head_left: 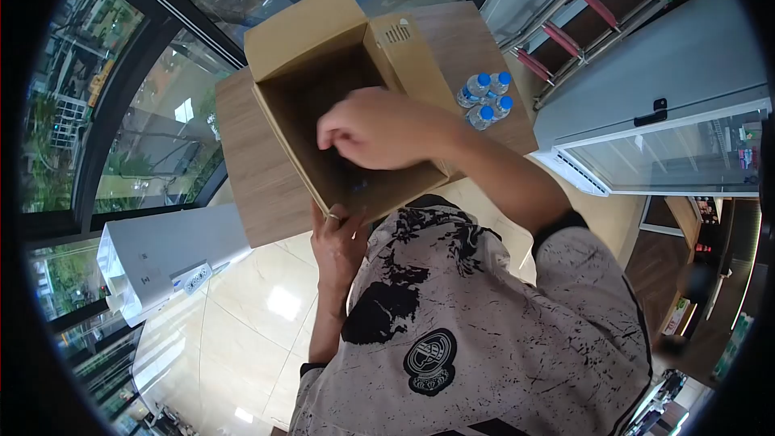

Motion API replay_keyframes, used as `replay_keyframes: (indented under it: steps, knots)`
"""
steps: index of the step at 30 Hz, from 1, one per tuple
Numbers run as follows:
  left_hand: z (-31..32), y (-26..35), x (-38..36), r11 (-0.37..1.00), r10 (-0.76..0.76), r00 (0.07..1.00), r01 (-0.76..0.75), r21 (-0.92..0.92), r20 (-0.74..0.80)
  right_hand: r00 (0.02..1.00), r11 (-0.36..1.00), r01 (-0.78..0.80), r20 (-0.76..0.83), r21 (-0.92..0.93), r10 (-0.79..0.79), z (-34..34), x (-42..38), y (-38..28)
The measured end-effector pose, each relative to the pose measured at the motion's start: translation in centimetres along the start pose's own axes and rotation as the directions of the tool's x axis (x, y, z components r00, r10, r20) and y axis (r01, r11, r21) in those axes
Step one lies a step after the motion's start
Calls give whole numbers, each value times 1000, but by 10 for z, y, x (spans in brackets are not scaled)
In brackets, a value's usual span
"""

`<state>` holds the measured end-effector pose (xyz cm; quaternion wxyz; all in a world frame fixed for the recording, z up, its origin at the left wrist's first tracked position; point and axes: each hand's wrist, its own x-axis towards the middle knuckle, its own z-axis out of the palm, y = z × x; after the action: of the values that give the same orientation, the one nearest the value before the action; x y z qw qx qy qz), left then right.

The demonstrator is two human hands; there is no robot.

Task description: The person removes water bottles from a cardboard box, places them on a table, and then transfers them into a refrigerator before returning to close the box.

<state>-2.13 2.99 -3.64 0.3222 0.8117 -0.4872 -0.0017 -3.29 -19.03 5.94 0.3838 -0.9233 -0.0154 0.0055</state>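
Note:
An open cardboard box point(295, 141) stands on the wooden table in front of me, its flaps folded outward. My left hand point(337, 238) grips the box's near left corner, fingers over the rim. Above the box opening, my right hand point(375, 129) is curled closed, slightly blurred. Its palm side is turned away, so whatever it may hold is hidden. The inside of the box is dark, and a small bluish patch shows near its bottom. Several clear water bottles with blue caps point(484, 101) stand grouped on the table, right of the box.
The wooden table point(250, 161) is bounded by windows at the back and left. A white cabinet-like unit point(173, 258) stands at the left. To the right are a ladder with red-covered rungs point(593, 8) and a glass-door fridge point(670, 153). Shiny tiles cover the floor.

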Motion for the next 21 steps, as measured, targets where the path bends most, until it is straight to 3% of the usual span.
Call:
replay_keyframes:
  steps: [1,2,3,5,7,9,11,13,14,16,19,21]
  knots:
    - [0,1,1,1000,16,1000,-16,22,-6,990,978,26,-140,205,3,-19,-32,-6]
    - [1,3,2,1000,-3,1000,3,1,-9,930,925,33,-349,378,110,-22,-59,5]
    - [0,5,2,1000,-4,1000,4,2,-2,820,845,77,-516,530,249,-20,-85,22]
    - [-3,1,0,1000,-13,999,12,26,38,349,823,149,-808,548,475,2,-135,89]
    - [-4,-2,-1,999,-1,1000,0,44,26,-65,751,162,-753,640,655,59,-171,173]
    - [-7,-2,-3,997,-37,997,32,76,64,-155,748,-223,-781,625,605,130,-194,240]
    - [-6,0,-1,997,-21,999,17,81,49,-157,664,-402,-762,630,628,196,-195,277]
    - [-7,1,1,996,2,999,-6,89,36,-182,598,-593,-813,539,553,194,-162,251]
    - [-7,0,1,997,0,999,-3,76,37,-187,597,-588,-810,545,556,196,-146,252]
    - [-8,1,0,998,-3,999,0,65,40,-386,450,-580,-716,678,582,191,-121,262]
    - [-5,1,0,997,-14,1000,13,78,8,-457,431,-599,-730,675,509,180,-107,278]
    - [-3,-3,-5,998,-24,998,20,60,53,-414,479,-581,-745,659,523,181,-113,293]
